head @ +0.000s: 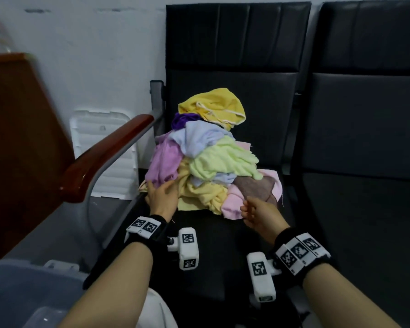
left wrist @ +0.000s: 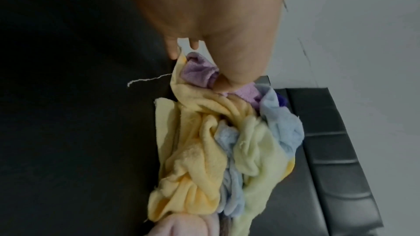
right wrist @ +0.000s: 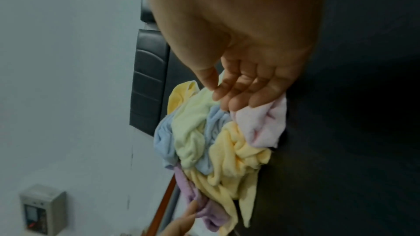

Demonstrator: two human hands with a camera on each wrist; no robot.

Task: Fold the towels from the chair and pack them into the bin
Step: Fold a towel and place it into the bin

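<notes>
No brand or legible writing shows anywhere; the only markings are black-and-white square code tags on the white blocks of the wrist bands [head: 144,225], and they carry no readable words. The grey translucent plastic bin [head: 21,287] sits at the lower left, beside the chair's front left corner, and what little of its inside shows looks bare. The heap of crumpled towels [head: 208,162] lies on the black padded seat of the chair [head: 223,245], toward the seat's back and left side, with a deep yellow towel [head: 213,107] on top, then purple, pale blue and pale green ones, and a lilac towel [head: 163,162] hanging down the left flank; a pale yellow towel [head: 199,195], a pink towel [head: 232,204] and a brown one lie at the base nearest the seat's front edge. The left hand [head: 160,197] grasps the lower end of the lilac towel, thumb pressed on it in the left wrist view [left wrist: 225,83]. The right hand [head: 258,214] is loosely curled with its fingertips [right wrist: 236,105] at the edge of the pink towel; whether it grips the cloth cannot be told. A red-brown wooden armrest [head: 104,152] runs along the seat's left edge.
</notes>
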